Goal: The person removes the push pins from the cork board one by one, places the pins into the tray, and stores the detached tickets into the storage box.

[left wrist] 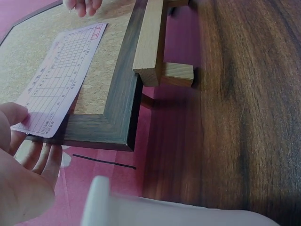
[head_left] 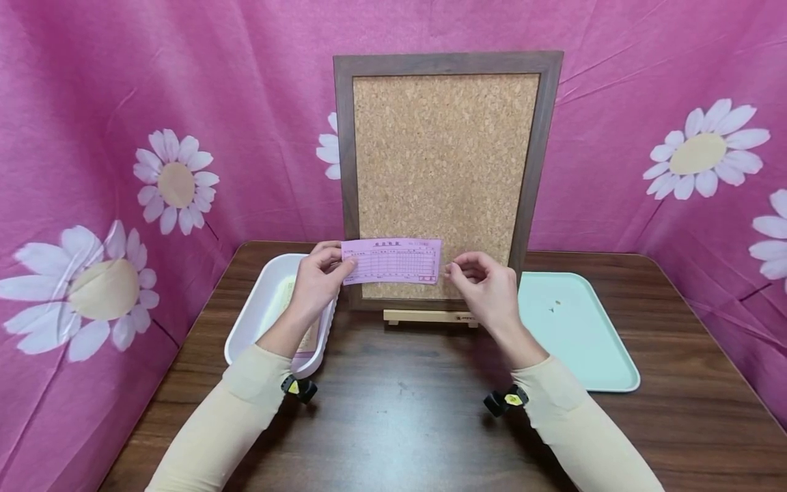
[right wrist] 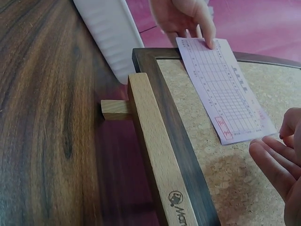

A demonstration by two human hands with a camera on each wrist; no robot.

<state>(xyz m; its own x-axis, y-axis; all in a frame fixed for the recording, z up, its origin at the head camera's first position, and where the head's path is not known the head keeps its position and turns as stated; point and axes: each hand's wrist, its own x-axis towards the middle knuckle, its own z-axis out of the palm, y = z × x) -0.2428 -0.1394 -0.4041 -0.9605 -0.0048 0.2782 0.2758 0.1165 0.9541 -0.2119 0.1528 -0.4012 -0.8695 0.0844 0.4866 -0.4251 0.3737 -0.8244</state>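
Observation:
A pink printed receipt slip (head_left: 393, 262) is pinched at its left end between the thumb and fingers of my left hand (head_left: 318, 277). It stands in front of the lower part of a framed cork board (head_left: 445, 157). Just right of the slip, my right hand (head_left: 488, 287) has thumb and index finger together on a tiny thumbtack, mostly hidden by the fingertips; its thin point shows in the left wrist view. In the right wrist view, the right fingers (right wrist: 273, 157) are close to the slip's free end (right wrist: 242, 134).
The board leans on a wooden stand (head_left: 430, 316). To the left, a white basin (head_left: 236, 335) holds more paper slips (head_left: 307, 342). At the right lies a mint-green tray (head_left: 590, 342) with small metal tacks (head_left: 557, 302). A pink flowered curtain (head_left: 264, 102) hangs behind the brown table (head_left: 399, 424).

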